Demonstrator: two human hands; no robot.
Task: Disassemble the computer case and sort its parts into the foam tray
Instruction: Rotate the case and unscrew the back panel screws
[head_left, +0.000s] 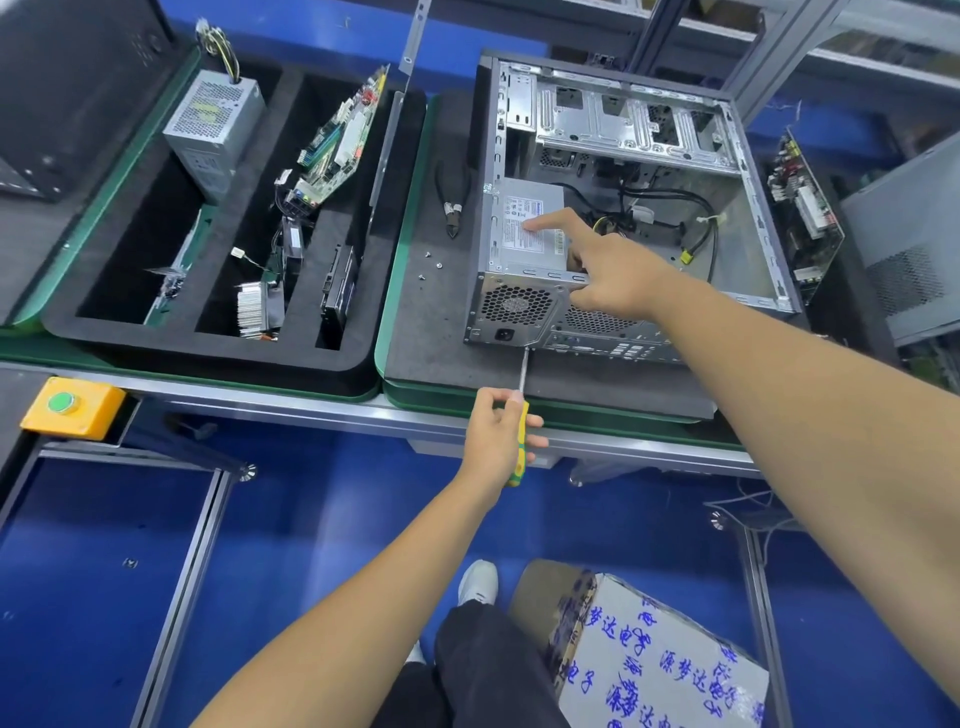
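Computer case (623, 208) lies on its side, open face up, on the grey mat right of the foam tray (218, 343). Left hand (501, 439) grips a yellow-green screwdriver (521, 415), fingers curled round the handle; the shaft tip meets the case's rear panel just below the power supply (527, 226). Right hand (605, 270) rests on the case's near edge, forefinger straight and touching the supply's label, other fingers loosely bent, holding nothing. Case: bare silver metal, drive cage at far side, loose black cables inside.
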